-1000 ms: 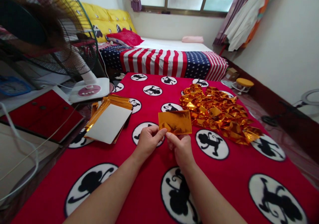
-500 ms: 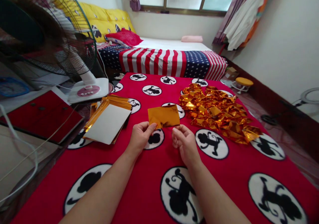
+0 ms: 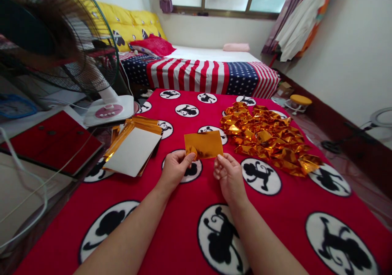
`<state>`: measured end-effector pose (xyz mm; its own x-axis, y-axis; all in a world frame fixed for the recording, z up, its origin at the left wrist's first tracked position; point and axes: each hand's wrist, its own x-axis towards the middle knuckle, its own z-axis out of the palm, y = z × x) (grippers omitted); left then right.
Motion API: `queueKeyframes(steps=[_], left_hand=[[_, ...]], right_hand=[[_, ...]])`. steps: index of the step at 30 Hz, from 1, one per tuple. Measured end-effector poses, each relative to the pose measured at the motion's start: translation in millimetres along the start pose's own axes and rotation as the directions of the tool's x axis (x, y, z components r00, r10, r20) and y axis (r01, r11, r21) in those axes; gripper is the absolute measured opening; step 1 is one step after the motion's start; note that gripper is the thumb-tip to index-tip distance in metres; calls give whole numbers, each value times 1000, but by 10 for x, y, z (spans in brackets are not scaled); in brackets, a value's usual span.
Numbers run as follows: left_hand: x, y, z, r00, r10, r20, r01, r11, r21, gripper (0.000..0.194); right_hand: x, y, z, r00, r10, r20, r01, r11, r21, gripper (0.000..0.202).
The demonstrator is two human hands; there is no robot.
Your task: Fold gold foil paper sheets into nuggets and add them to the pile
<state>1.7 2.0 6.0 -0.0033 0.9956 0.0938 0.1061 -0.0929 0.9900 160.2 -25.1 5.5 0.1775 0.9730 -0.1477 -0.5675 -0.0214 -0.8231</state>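
1. Head view, upper left of the frame: a fan [image 3: 105, 93] stands on a white base, its wire cage cut off by the edge.
2. Left of centre, a stack of paper [image 3: 133, 150] lies on the red cloth [image 3: 167, 242], gold edges showing under a pale top sheet.
3. Just left of the middle, the left hand [image 3: 176, 169] has a narrow grip, thumb on top, pinching the lower left corner of a gold sheet [image 3: 204, 143].
4. At the middle of the frame, that sheet is held nearly flat between both hands.
5. Right of it, the right hand [image 3: 229, 175] pinches the lower right corner between thumb and forefinger, other fingers curled.
6. Right of centre, folded gold papers [image 3: 266, 136] lie in a crowded heap on the cloth.
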Motion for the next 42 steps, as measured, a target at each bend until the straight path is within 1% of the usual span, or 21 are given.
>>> queueKeyframes(steps=[3, 5, 7, 9, 11, 13, 14, 16, 18, 19, 20, 22, 25, 27, 29, 34, 36, 39, 42], left_hand=[[4, -16, -8, 1000, -5, 5, 5, 1000, -6, 42], [10, -33, -11, 1000, -22, 7, 22, 999, -42, 42], [21, -52, -14, 999, -50, -21, 47, 992, -118, 43], [35, -68, -18, 994, -74, -84, 53, 972, -229, 47], [44, -73, -17, 988, -79, -136, 30, 945, -327, 50], [37, -64, -4, 989, -57, -134, 3, 926, -377, 51], [26, -57, 9, 994, -43, -105, 0, 926, -378, 51], [-4, -44, 44, 1000, -20, 5, 21, 940, -341, 48], [-33, -42, 77, 994, -26, 102, 52, 964, -262, 43], [-42, -46, 85, 991, -38, 125, 65, 974, -216, 40], [-45, -52, 87, 991, -51, 120, 71, 982, -176, 38], [-32, -68, 66, 997, -62, 41, 67, 987, -144, 40], [17, -80, 2, 995, -50, -81, 32, 978, -208, 35], [46, -77, -33, 992, -42, -117, 11, 967, -256, 29], [57, -67, -50, 992, -38, -122, 4, 964, -266, 28], [38, -46, -48, 994, -49, -95, 28, 976, -215, 36], [39, -53, -49, 995, -35, -95, 17, 982, -190, 33], [53, -71, -56, 995, -2, -98, -14, 987, -160, 24], [62, -76, -63, 996, 14, -93, -26, 991, -132, 21]], right_hand=[[-9, 10, 0, 1000, 10, 21, -10, 1000, -16, 27], [-15, 23, 2, 999, 10, 31, -8, 999, -37, 26], [-22, 38, -2, 999, 8, 52, -4, 996, -88, 24], [-28, 58, -8, 995, 11, 94, 5, 985, -172, 21], [-37, 79, -9, 992, 4, 126, 27, 970, -243, 22], [-51, 91, 4, 992, -19, 126, 54, 959, -277, 24], [-61, 91, 16, 992, -33, 121, 66, 956, -286, 25], [-86, 79, 47, 991, -41, 127, 79, 947, -311, 27], [-112, 60, 76, 986, -22, 166, 79, 934, -347, 28], [-120, 51, 84, 982, -12, 186, 79, 929, -361, 28], [-123, 44, 86, 980, -7, 198, 81, 926, -368, 27], [-110, 40, 65, 983, -25, 181, 89, 930, -357, 25], [-59, 49, -7, 992, -66, 112, 100, 937, -335, 20], [-32, 54, -51, 991, -75, 107, 108, 932, -345, 18], [-22, 51, -71, 989, -89, 114, 125, 923, -364, 18], [-25, 31, -61, 988, -130, 86, 154, 902, -402, 24], [-13, 32, -61, 989, -131, 73, 149, 900, -409, 26], [10, 43, -64, 989, -127, 75, 147, 891, -430, 29], [23, 50, -58, 986, -150, 75, 168, 894, -417, 21]])
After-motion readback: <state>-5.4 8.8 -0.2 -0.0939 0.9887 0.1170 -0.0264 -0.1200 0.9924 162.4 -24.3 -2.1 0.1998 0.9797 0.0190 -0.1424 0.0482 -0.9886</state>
